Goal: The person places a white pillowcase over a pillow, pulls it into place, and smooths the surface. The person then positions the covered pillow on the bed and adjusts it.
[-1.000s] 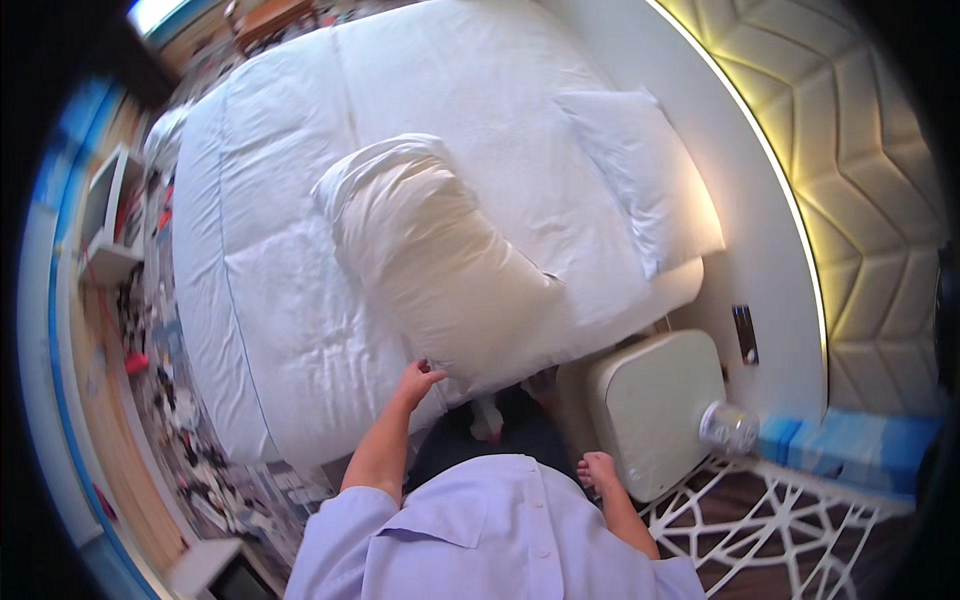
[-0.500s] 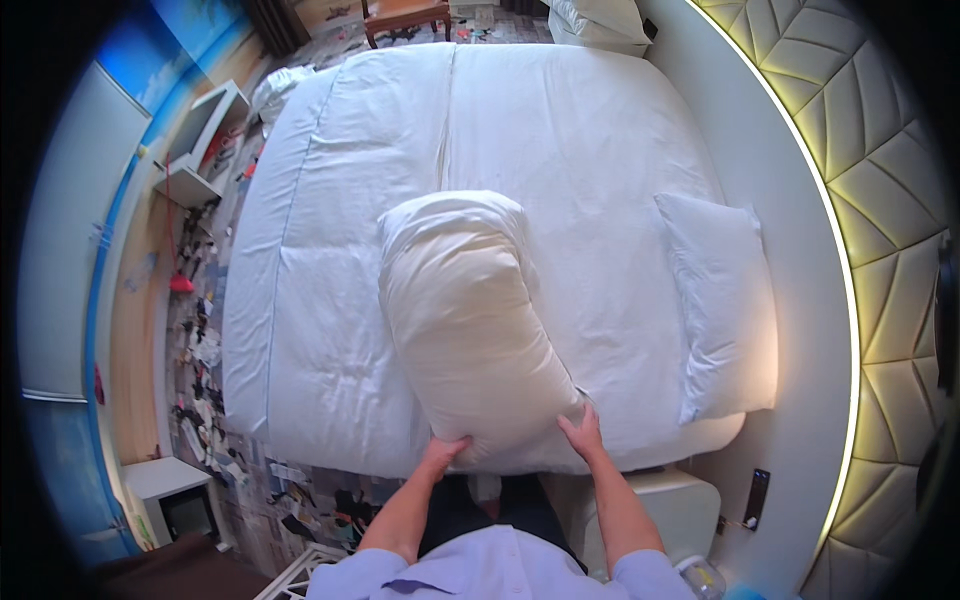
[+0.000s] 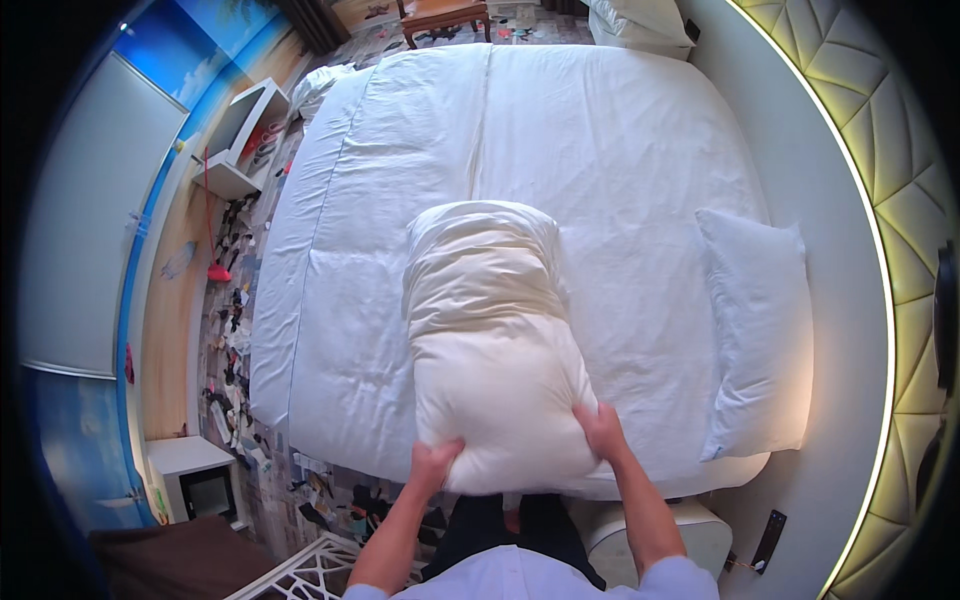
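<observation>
A plump white pillow [image 3: 500, 390] lies near the bed's front edge, its near end smooth and its far half covered in cloth bunched into crosswise folds. My left hand [image 3: 436, 463] is closed on its near left corner. On the right side, my right hand [image 3: 602, 433] grips the pillow's edge with the thumb on top. Both hands' fingertips are partly hidden under the pillow. Beneath it spreads a wide bed with white bedding [image 3: 620, 180]. A second white pillow [image 3: 760, 335] rests at the bed's right side.
A padded wall panel with a light strip [image 3: 868, 215] runs along the right. Close to my legs stands a white bedside cabinet [image 3: 665, 545]. The left floor [image 3: 232, 330] shows a dark, cluttered pattern. A wooden chair [image 3: 445, 14] stands beyond the bed, and a white cabinet [image 3: 188, 456] at lower left.
The cloth over the pillow has bunched toward its far half, and the near part now looks smooth and flatter. Both hands keep hold of the sides. The whole view has shifted slightly.
</observation>
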`<state>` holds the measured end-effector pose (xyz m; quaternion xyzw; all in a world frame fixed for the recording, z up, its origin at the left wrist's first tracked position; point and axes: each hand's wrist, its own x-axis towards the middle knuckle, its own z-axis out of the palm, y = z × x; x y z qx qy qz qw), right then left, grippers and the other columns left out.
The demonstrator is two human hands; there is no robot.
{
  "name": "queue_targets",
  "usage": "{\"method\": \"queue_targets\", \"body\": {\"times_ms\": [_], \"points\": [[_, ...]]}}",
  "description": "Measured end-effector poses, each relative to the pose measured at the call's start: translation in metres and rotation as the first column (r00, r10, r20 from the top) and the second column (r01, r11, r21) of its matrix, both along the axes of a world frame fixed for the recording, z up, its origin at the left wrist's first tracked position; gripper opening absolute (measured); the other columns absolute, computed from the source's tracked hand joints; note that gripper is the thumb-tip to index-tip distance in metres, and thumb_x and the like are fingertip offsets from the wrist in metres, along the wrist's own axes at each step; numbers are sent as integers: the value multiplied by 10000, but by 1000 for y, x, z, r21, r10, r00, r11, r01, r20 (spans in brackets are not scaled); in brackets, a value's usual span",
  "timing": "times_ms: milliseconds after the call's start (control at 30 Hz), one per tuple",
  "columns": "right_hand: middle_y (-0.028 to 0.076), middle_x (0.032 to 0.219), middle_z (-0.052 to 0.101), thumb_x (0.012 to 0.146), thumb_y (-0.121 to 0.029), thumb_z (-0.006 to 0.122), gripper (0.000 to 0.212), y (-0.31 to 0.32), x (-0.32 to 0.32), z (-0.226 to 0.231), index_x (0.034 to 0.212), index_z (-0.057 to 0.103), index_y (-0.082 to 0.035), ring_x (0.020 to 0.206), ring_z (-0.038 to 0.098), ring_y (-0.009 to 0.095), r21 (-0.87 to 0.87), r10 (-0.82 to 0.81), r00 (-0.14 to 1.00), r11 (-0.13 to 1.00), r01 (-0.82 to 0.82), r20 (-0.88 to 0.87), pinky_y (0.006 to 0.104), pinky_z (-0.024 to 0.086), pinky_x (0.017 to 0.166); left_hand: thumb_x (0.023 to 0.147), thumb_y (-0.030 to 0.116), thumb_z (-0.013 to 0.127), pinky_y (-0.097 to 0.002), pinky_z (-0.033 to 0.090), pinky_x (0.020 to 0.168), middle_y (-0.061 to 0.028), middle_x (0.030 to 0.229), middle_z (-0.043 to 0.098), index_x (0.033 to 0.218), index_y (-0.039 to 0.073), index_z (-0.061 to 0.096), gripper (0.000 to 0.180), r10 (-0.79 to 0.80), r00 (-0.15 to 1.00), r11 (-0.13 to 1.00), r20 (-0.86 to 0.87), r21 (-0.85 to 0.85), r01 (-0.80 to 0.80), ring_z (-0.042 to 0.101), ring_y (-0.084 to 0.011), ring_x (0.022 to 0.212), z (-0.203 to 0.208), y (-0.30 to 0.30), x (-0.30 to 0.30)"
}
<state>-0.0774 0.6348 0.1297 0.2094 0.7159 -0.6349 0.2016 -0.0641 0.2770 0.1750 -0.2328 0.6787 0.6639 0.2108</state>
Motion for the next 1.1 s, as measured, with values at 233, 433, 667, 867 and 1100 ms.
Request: {"method": "queue_targets", "body": {"times_ms": [233,433,667,867,1100], "points": [[176,1143,758,945,-419,687,491,-8,177,0,1230,709,-19,1046,717,290,35,241,916,964,-265,321,390,535,940,852,268,808,-361,526,959,-122,1152,746,1201,-16,720,458,-409,808,898,423,31,439,695,-206,1039,-34,-65,117],[196,1246,718,896,-576,642,654,10,112,-35,1311,682,-72,1135,679,340,-3,662,600,673,-740,448,424,506,988,777,500,810,-388,548,913,-130,1113,770,1205,66,746,614,-655,300,521,694,126,844,723,-264,997,-64,-95,57],[215,1140,684,923,-275,668,423,3,-53,-71,1268,615,-37,963,681,395,557,58,990,830,24,-129,485,533,845,817,234,720,-484,485,1019,-247,1303,620,1387,23,548,632,-675,736,472,47,-739,480,593,-424,1217,-86,-55,-101],[208,1332,597,915,-200,608,486,-46,-161,-73,1375,527,-65,1130,643,395,722,226,912,684,102,-343,493,525,956,826,136,693,-478,503,942,-183,1210,627,1310,58,577,504,-681,688,395,-252,-917,55,608,-384,1127,-104,16,-212],[255,1043,704,902,-95,571,245,-45,-188,-89,1138,595,-36,1001,674,458,799,138,990,597,-78,-6,546,527,871,890,95,599,-529,504,849,-172,1029,674,1091,76,615,202,-576,767,495,-283,-867,52,647,-403,969,-145,8,-225]]}}
